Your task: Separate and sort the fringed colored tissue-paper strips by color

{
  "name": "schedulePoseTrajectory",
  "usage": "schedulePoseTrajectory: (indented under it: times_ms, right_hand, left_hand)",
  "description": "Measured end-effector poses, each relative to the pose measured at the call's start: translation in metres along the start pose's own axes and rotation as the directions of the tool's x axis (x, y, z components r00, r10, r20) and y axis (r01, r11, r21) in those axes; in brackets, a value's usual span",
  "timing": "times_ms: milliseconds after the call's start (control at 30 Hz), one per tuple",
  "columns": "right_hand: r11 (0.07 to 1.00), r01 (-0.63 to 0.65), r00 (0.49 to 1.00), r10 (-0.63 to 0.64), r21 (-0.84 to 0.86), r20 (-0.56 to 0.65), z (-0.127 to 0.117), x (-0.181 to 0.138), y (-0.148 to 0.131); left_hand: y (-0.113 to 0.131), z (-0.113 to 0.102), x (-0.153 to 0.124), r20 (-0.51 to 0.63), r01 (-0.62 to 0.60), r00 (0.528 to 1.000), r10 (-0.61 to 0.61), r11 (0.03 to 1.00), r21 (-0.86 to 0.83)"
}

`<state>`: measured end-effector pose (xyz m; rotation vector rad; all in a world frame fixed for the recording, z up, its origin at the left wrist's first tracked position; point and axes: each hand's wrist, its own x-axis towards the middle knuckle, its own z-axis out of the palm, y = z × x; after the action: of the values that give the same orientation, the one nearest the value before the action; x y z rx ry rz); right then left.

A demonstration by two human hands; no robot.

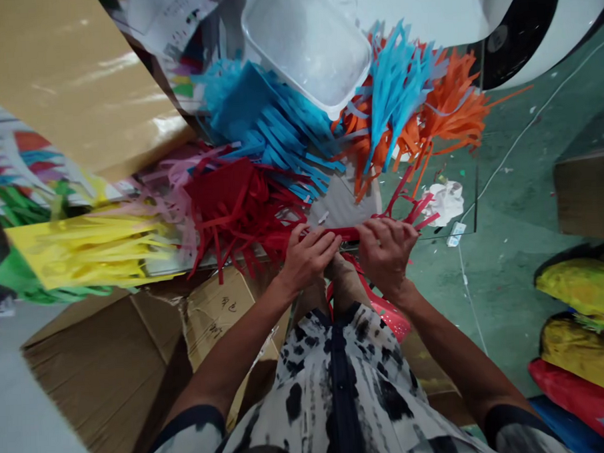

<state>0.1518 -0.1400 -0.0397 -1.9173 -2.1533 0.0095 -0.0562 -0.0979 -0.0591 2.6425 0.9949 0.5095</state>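
Note:
My left hand (310, 254) and my right hand (387, 249) are both closed on one red paper tassel (350, 234) at the table's near edge. Its middle runs as a narrow twisted band between my fists, and loose strips stick out past my right fingers. Left of my left hand lies a pile of dark red fringed paper (230, 196). Blue fringed paper (262, 115) sits behind it. Further right are orange tassels (451, 106) with a light blue tassel (401, 88) on top. My fingertips are partly hidden by my knuckles.
A translucent plastic tub (309, 46) stands at the back. Yellow fringed paper (87, 246) lies at left, below a tan board (70, 76). Crumpled white tissue (444, 202) is near the glass edge at right. Cardboard boxes (108, 368) stand low at left; colourful packages (582, 348) lie at right.

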Motion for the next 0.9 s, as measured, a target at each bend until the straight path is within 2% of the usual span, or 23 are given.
schedulePoseTrajectory:
  times_ms: [100, 167, 267, 400, 500, 567, 633, 733, 800, 900]
  right_hand:
    - [0.98, 0.185, 0.978, -0.192, 0.077, 0.086, 0.004, -0.02, -0.001]
    - [0.979, 0.187, 0.971, -0.197, 0.086, 0.136, 0.006, -0.031, 0.006]
    - [0.985, 0.161, 0.977, -0.168, 0.06, 0.129, 0.006, -0.037, 0.023]
    - [0.98, 0.196, 0.974, -0.199, 0.034, 0.111, 0.002, -0.032, 0.038]
    - [0.985, 0.167, 0.978, -0.171, 0.047, 0.119, 0.002, -0.029, 0.037]
    - [0.989, 0.138, 0.981, -0.145, 0.06, 0.129, 0.002, -0.027, 0.034]
    - [0.99, 0.124, 0.982, -0.131, 0.063, 0.132, 0.001, -0.024, 0.032]
    - [0.992, 0.115, 0.986, -0.121, 0.06, 0.117, -0.001, -0.019, 0.028]
    - [0.993, 0.097, 0.991, -0.102, 0.063, 0.086, -0.003, -0.015, 0.026]
    - [0.993, 0.1, 0.993, -0.103, 0.069, 0.056, -0.001, -0.011, 0.022]
  left_hand:
    - [-0.002, -0.002, 0.0, 0.03, -0.007, 1.0, 0.007, 1.0, -0.028]
    - [-0.008, -0.006, -0.004, 0.043, -0.034, 0.998, 0.037, 0.997, -0.062]
    - [-0.021, -0.017, -0.019, 0.063, -0.021, 0.998, 0.026, 0.996, -0.092]
    - [-0.03, -0.038, -0.039, -0.038, 0.167, 0.985, -0.167, 0.986, -0.022]
    - [-0.018, -0.045, -0.036, -0.148, 0.295, 0.947, -0.285, 0.954, 0.05]
    - [-0.003, -0.039, -0.024, -0.142, 0.242, 0.962, -0.233, 0.969, 0.05]
    - [0.008, -0.026, -0.006, -0.024, 0.116, 0.993, -0.116, 0.993, -0.003]
    - [0.014, -0.006, 0.017, 0.156, 0.08, 0.985, -0.072, 0.996, -0.041]
    - [0.011, 0.002, 0.025, 0.182, 0.088, 0.98, -0.081, 0.996, -0.033]
    - [0.007, 0.003, 0.025, 0.145, 0.085, 0.986, -0.078, 0.996, -0.042]
